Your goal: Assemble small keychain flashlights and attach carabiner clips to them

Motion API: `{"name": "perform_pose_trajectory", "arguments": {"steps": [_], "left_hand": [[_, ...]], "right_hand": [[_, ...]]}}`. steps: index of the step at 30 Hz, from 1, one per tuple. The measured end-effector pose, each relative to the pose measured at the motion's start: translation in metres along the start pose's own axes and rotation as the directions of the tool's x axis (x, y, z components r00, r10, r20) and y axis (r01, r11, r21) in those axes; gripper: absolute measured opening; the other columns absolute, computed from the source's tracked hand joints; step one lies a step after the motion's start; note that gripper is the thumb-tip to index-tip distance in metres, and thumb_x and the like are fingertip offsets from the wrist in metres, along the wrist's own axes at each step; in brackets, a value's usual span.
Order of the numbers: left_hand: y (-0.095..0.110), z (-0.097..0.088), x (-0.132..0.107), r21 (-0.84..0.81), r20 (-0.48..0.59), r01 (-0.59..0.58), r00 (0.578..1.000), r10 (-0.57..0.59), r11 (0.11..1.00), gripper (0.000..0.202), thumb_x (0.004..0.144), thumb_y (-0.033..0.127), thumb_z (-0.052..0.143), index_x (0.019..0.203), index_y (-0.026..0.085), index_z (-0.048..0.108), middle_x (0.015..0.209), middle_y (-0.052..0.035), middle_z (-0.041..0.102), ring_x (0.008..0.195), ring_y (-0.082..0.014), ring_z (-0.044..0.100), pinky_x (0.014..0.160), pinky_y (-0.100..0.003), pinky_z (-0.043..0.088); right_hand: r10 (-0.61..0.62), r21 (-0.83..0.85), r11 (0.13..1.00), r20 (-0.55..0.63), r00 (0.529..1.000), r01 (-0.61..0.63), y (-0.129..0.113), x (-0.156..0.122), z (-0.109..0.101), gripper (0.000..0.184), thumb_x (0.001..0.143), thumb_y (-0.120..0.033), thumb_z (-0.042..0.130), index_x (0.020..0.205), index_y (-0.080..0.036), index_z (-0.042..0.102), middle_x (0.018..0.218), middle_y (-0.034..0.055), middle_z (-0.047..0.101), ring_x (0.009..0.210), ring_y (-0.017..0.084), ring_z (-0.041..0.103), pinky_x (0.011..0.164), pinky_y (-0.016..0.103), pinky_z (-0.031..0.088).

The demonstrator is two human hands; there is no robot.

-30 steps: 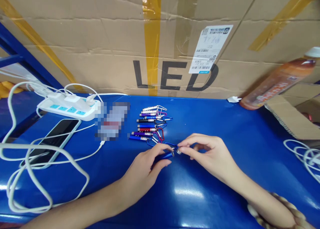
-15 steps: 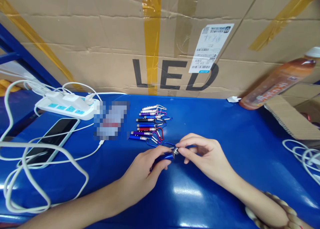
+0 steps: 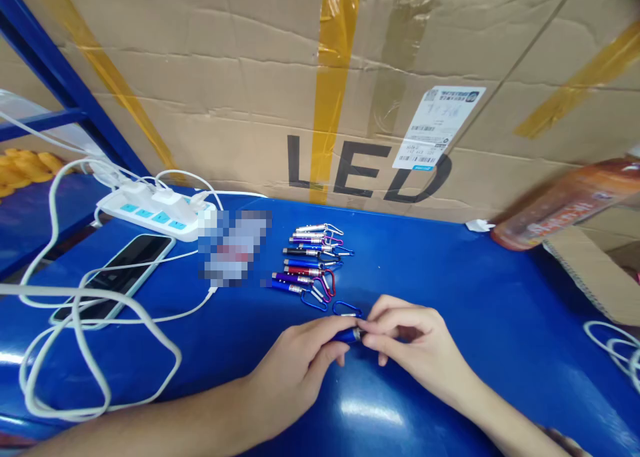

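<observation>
My left hand [image 3: 300, 360] is closed around a small blue keychain flashlight [image 3: 347, 336], its tube pointing right. At the tube's silver end, the thumb and fingers of my right hand [image 3: 413, 334] pinch the end cap, which they mostly hide. A blue carabiner clip [image 3: 347, 308] sticks out behind the fingertips. Just beyond my hands lies a column of several similar keychain flashlights in silver, purple, blue, black and red, each with a clip at its right end. Nearest of these is a blue flashlight [image 3: 286, 286].
A large cardboard box [image 3: 240, 97] stands along the back. On the left are a white power strip [image 3: 150, 210], a phone [image 3: 117, 277], a blurred-out item [image 3: 235, 250] and looped white cables [image 3: 100, 350]. An orange drink bottle [image 3: 565, 204] leans at the right beside a cardboard piece [image 3: 590, 274].
The whole view has shifted, so things appear lower and further right. My right fingertips now sit closer against the flashlight's end, covering more of the silver part.
</observation>
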State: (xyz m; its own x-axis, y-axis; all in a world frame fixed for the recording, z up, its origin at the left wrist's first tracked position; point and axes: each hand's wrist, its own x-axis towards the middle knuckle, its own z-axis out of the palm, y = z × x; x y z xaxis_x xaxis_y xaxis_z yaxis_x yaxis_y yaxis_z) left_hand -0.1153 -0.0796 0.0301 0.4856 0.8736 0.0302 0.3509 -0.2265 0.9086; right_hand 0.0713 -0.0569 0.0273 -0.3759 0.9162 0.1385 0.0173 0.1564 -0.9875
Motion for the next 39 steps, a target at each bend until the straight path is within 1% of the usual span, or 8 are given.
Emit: {"name": "perform_pose_trajectory", "arguments": {"steps": [3,7,10,14,21,27,35,39], "left_hand": [[0.0,0.001,-0.001,0.007,-0.012,0.02,1.0,-0.02,1.0,0.025,0.091,0.018,0.037,0.104,0.021,0.059,0.071,0.0026,0.059,0.066,-0.012,0.055,0.066,-0.021,0.04],[0.0,-0.001,0.0,-0.005,0.003,0.055,0.998,-0.055,0.998,0.022,0.091,0.016,0.036,0.091,0.017,0.058,0.065,0.0037,0.053,0.06,-0.0111,0.05,0.061,-0.021,0.037],[0.001,-0.003,0.002,0.007,0.042,0.071,0.997,-0.071,0.997,0.021,0.09,0.017,0.036,0.084,0.017,0.057,0.062,0.0049,0.049,0.057,-0.0104,0.045,0.057,-0.021,0.034],[0.003,-0.003,0.002,0.02,0.103,0.083,0.991,-0.084,0.996,0.019,0.087,0.014,0.037,0.086,0.018,0.056,0.06,0.0063,0.044,0.053,-0.0097,0.041,0.054,-0.021,0.03],[-0.004,0.0,0.001,-0.013,0.154,0.047,0.987,-0.044,0.999,0.015,0.088,0.015,0.036,0.09,0.018,0.051,0.061,0.006,0.045,0.055,-0.0105,0.042,0.054,-0.021,0.031],[-0.009,0.002,-0.001,-0.038,0.101,0.006,0.995,-0.002,0.999,0.014,0.088,0.012,0.037,0.076,0.02,0.041,0.065,0.0055,0.049,0.057,-0.0095,0.046,0.056,-0.019,0.035],[-0.01,0.002,-0.001,0.054,-0.012,-0.144,0.989,0.145,0.988,0.015,0.086,0.008,0.042,0.078,0.019,0.048,0.078,0.001,0.062,0.073,-0.0114,0.058,0.069,-0.02,0.044],[-0.012,0.003,-0.001,0.095,-0.07,-0.193,0.977,0.2,0.977,0.016,0.086,0.007,0.043,0.079,0.019,0.05,0.079,0.0,0.064,0.075,-0.0116,0.061,0.07,-0.019,0.046]], "right_hand": [[-0.129,-0.134,0.982,0.027,0.991,0.132,0.002,0.001,-0.001,0.007,0.073,-0.017,0.07,0.066,-0.017,0.072,0.069,0.001,0.057,0.047,0.005,0.055,0.042,0.015,0.052],[-0.342,-0.302,0.883,0.112,0.933,0.36,0.003,0.003,-0.005,0.008,0.077,-0.015,0.066,0.075,-0.018,0.073,0.074,0.0029,0.06,0.062,0.01,0.061,0.055,0.019,0.054],[-0.378,-0.351,0.83,0.217,0.9,0.433,0.003,0.003,-0.011,0.013,0.081,-0.011,0.061,0.079,-0.017,0.072,0.08,0.0045,0.06,0.071,0.011,0.062,0.063,0.021,0.054],[-0.343,-0.393,0.812,0.277,0.898,0.431,0.001,0.001,-0.014,0.015,0.081,-0.009,0.061,0.073,-0.016,0.071,0.077,0.0038,0.06,0.07,0.01,0.06,0.063,0.021,0.051],[-0.322,-0.373,0.839,0.247,0.914,0.396,0.005,0.001,-0.011,0.017,0.079,-0.012,0.064,0.064,-0.016,0.07,0.069,0.002,0.059,0.064,0.009,0.057,0.057,0.02,0.047],[-0.333,-0.304,0.871,0.213,0.919,0.386,0.009,-0.001,-0.008,0.016,0.08,-0.011,0.063,0.065,-0.016,0.068,0.069,0.002,0.059,0.064,0.009,0.057,0.057,0.02,0.047],[-0.323,-0.304,0.885,0.148,0.935,0.354,0.002,-0.003,-0.001,0.017,0.077,-0.007,0.063,0.062,-0.013,0.067,0.065,0.0027,0.059,0.06,0.008,0.056,0.055,0.018,0.046],[-0.304,-0.296,0.902,0.086,0.949,0.316,-0.002,-0.005,0.003,0.018,0.077,-0.014,0.066,0.059,-0.013,0.065,0.062,0.0029,0.059,0.056,0.009,0.057,0.05,0.018,0.047]]}}
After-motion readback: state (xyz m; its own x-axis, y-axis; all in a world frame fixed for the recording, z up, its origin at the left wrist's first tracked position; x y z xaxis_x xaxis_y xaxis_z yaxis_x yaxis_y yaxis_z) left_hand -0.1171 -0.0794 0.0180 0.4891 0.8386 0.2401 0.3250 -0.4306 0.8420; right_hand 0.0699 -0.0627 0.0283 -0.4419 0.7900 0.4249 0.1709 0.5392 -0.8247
